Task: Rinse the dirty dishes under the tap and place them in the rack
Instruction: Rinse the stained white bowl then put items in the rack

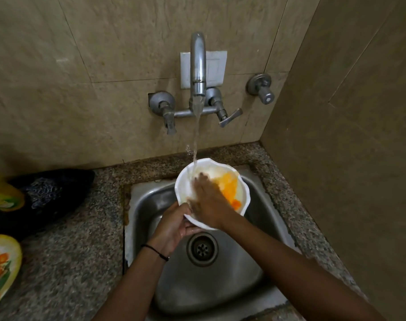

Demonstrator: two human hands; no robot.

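A white bowl point(185, 181) with a scalloped rim and orange residue inside is held over the steel sink point(211, 283). Water runs from the wall tap point(198, 66) into the bowl's far left side. My left hand point(174, 224) grips the bowl's near rim from below. My right hand point(207, 200) lies flat inside the bowl, fingers spread on its wet inner wall, blurred at the fingertips. No rack is in view.
A yellow-rimmed plate with an orange pattern point(1, 262) lies on the granite counter point(70, 262) at the left edge. Behind it sits a dark cloth point(46, 195) and another yellow dish point(5, 198). A side wall stands close on the right. The sink drain point(202, 249) is uncovered.
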